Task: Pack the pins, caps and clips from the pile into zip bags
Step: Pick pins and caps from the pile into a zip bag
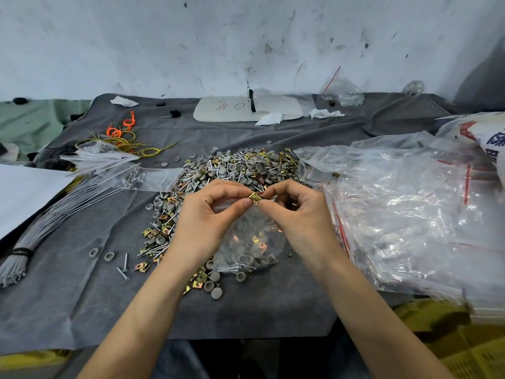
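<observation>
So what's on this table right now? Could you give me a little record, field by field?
left hand: pinches the gold clip at the bag's mouth
right hand: pinches the same clip
zip bag: below the hands, part filled with caps, pins and clips
pile: loose parts around the bag
empty bags: heaped at the right
grey cloth: covers the table

shiny brass-coloured metal clip (256, 198), glossy clear plastic zip bag (247, 236), matt grey cloth (82, 283)

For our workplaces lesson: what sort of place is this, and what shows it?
Probably a small hardware-packing workbench: a pile of pins, caps and clips, heaped zip bags on a grey cloth, against a scuffed wall.
</observation>
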A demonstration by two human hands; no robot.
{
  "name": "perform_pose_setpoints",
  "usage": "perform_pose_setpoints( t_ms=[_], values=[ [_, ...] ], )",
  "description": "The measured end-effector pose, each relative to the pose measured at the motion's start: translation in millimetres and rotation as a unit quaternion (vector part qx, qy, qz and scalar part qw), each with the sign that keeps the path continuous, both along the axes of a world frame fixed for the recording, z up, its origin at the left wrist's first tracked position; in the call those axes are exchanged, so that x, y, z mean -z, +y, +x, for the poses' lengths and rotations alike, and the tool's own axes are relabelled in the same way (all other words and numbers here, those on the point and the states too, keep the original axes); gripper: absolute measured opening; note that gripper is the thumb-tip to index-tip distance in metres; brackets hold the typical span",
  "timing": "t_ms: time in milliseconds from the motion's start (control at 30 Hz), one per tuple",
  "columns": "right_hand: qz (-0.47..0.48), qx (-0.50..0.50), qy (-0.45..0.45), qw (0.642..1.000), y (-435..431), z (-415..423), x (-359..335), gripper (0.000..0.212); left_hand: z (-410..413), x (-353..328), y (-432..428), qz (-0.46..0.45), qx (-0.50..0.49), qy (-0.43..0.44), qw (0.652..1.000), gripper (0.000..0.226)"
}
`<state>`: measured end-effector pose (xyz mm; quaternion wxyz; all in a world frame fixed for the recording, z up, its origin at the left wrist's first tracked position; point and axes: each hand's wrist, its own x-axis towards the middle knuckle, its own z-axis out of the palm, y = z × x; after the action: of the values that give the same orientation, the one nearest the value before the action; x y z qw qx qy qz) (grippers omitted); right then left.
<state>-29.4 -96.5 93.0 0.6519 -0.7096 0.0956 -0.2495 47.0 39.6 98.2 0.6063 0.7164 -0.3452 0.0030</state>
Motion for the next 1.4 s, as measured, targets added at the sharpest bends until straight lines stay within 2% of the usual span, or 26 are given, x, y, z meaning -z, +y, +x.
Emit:
perform_pose_setpoints(
  t_ms=[133, 233, 367, 533, 600, 700, 833, 933, 1033, 1133, 1400],
  values=[
    [0.096, -0.029, 0.01, 0.995, -0.4, 0.4, -0.9, 0.014, -1.0, -0.7, -0.1, 0.003, 0.004, -0.003, 1.0, 0.027],
    [0.148, -0.047, 0.0, 0.988, 0.4, 0.2, -0.7, 0.015, -1.8, -1.3, -1.5, -0.006, 0.016, 0.028, 0.999, 0.027],
    [0.136, -0.031, -0.02, 0.99, 5.5, -0.9, 0.7, 0.014, -2.7, -2.2, -3.1, -0.015, 0.021, 0.07, 0.997, 0.026],
    [0.15, -0.03, -0.036, 0.988, 8.7, -0.8, 1.2, 0.016, -1.6, -2.2, -1.9, -0.01, 0.02, 0.073, 0.997, 0.026],
    [0.111, -0.016, -0.03, 0.993, 8.4, -0.9, 1.7, 0.014, -1.3, -1.9, -0.9, -0.007, 0.016, 0.072, 0.997, 0.025],
    [-0.075, 0.033, -0.016, 0.996, 5.3, -1.4, 2.3, 0.012, 1.3, -1.0, 1.2, 0.002, -0.001, 0.086, 0.996, 0.026],
    [-0.333, 0.082, -0.069, 0.937, 2.0, 0.0, -0.3, 0.007, 4.4, -0.6, 2.8, 0.013, -0.025, 0.134, 0.991, 0.031],
    [-0.426, 0.087, -0.084, 0.897, 1.4, 1.9, 0.2, 0.012, 4.8, -1.2, 1.1, 0.02, -0.031, 0.169, 0.985, 0.035],
    [-0.476, 0.07, -0.083, 0.873, 1.2, 2.4, 0.9, 0.019, 5.3, -3.8, -0.5, 0.024, -0.029, 0.185, 0.982, 0.035],
    [-0.491, 0.062, -0.074, 0.865, 3.4, 3.3, 0.2, 0.022, 4.6, -5.0, -2.2, 0.043, -0.029, 0.173, 0.983, 0.029],
    [-0.442, 0.033, -0.037, 0.896, 2.0, 4.7, -4.8, 0.019, 6.7, -7.3, -0.4, 0.085, -0.023, 0.126, 0.988, 0.028]
  ],
)
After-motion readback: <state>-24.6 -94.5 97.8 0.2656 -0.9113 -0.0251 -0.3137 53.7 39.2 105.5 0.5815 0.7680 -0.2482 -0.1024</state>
